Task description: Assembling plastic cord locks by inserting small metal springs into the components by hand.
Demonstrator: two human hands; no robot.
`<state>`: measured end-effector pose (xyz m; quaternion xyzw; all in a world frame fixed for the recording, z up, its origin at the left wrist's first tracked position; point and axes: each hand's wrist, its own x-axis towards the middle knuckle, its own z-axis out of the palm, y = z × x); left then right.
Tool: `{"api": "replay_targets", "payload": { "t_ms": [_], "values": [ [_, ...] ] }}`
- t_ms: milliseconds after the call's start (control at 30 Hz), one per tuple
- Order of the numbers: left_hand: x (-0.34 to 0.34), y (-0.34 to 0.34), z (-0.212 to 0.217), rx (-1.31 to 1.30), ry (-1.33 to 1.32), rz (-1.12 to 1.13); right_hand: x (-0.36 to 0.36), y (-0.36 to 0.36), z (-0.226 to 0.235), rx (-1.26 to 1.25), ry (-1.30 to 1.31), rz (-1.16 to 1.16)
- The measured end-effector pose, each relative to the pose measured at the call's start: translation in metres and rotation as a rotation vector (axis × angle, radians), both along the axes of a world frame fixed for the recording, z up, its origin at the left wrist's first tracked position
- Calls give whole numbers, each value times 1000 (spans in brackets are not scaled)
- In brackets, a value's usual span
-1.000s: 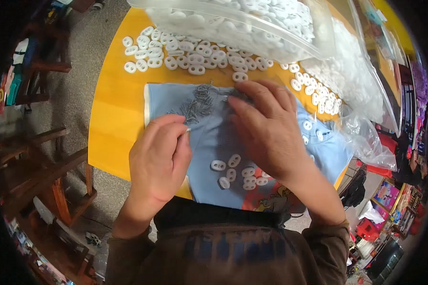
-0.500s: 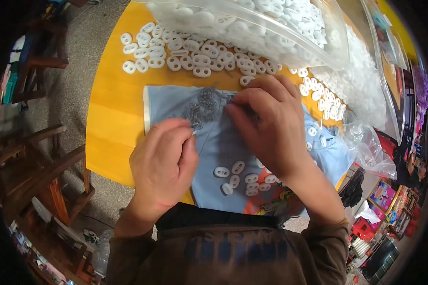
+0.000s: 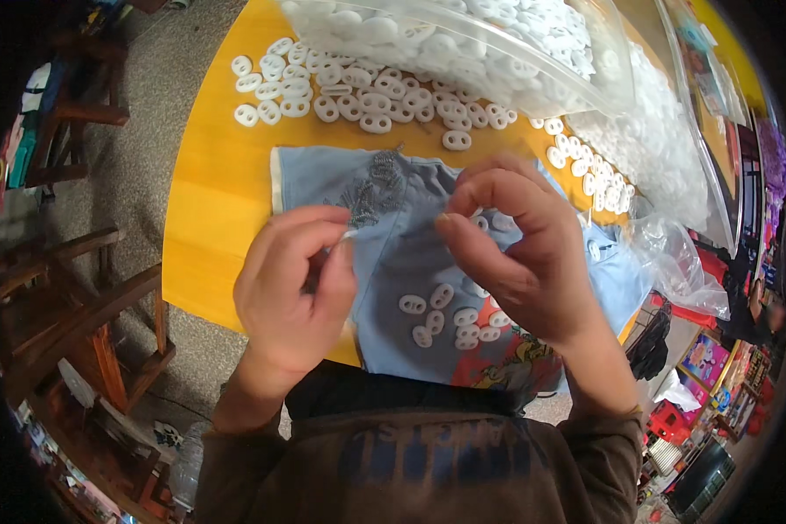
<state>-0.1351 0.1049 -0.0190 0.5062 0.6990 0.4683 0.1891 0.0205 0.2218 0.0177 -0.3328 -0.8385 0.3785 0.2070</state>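
Observation:
A light blue printed garment lies spread on the yellow table. My left hand is over its left part, thumb and forefinger pinched together with a tiny white bit at their tips, too small to name. To the right, my right hand is raised above the cloth, its thumb and forefinger curled towards each other; whatever they hold is too small to make out. Between and beyond the hands sits a heap of small grey metal springs. Several white oval two-holed plastic pieces lie on the cloth nearer to me.
Many more white oval pieces cover the table's far side. Behind them stands a clear plastic bin full of white parts. A clear bag hangs over the right edge. Wooden chairs stand at the left.
My right hand has drawn back from beside the springs, to the right and nearer me, its fingers rounding. The left hand has shifted slightly, its thumb and forefinger forming a wider loop.

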Motion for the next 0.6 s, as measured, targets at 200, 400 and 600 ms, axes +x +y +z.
{"api": "replay_targets", "payload": {
  "t_ms": [200, 400, 600],
  "values": [
    [5, -1, 9, 50, -255, -15, 1, -8, 3, -710, 227, -110],
    [6, 11, 17, 154, -175, -140, 4, -4, 5, -1027, 300, -125],
    [9, 16, 26, 114, -66, -271, 2, -8, 5, -1079, 322, -107]
  ]
}}
